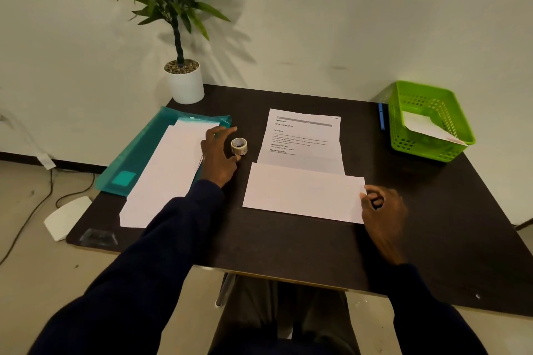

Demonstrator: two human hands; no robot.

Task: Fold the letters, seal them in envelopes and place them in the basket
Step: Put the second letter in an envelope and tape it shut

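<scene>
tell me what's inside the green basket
One white envelope lies in the basket, with a pinkish mark at one corner. The basket floor under it is covered, so anything beneath cannot be seen.

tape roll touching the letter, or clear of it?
Apart. The head view shows a strip of bare dark table between the tape roll and the left edge of the letter.

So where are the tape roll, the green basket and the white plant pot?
tape roll (239, 146), head view, its top rim.
green basket (418, 147), head view, its near wall.
white plant pot (185, 88), head view, its side.
</scene>
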